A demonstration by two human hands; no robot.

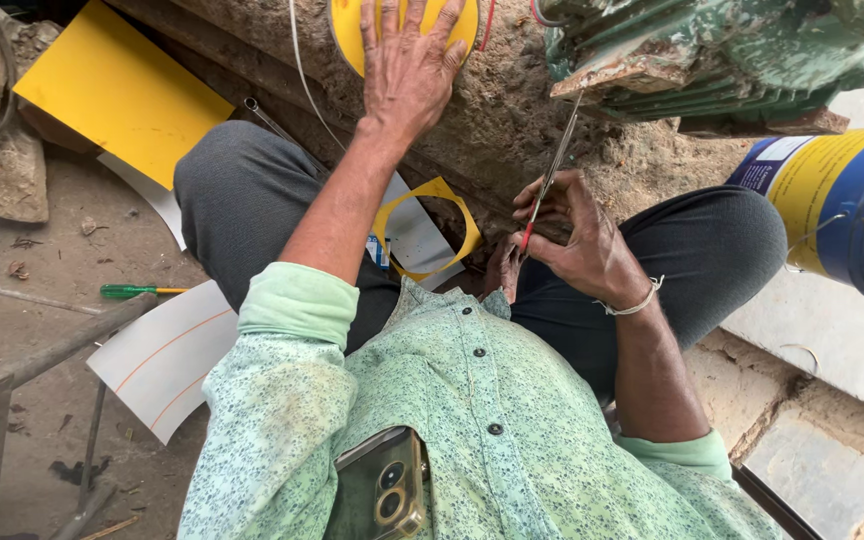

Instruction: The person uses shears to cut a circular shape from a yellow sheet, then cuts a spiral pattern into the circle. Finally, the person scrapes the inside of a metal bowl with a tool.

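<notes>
left hand (407, 65) on yellow disc (352, 30), right hand (572, 240) holding scissors (552, 175)

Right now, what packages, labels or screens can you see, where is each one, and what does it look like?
Bucket: far right beside the knee, round, blue with a yellow and white label panel.
Phone: in the shirt pocket, bottom centre, dark back with round lenses; screen hidden.
Small tag: on the lap under the left forearm, blue and white, too small to make out.

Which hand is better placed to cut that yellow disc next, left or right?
Probably right: the right hand already grips the scissors, blades pointing toward the yellow disc. The left hand lies flat on it, pinning it down.
</notes>
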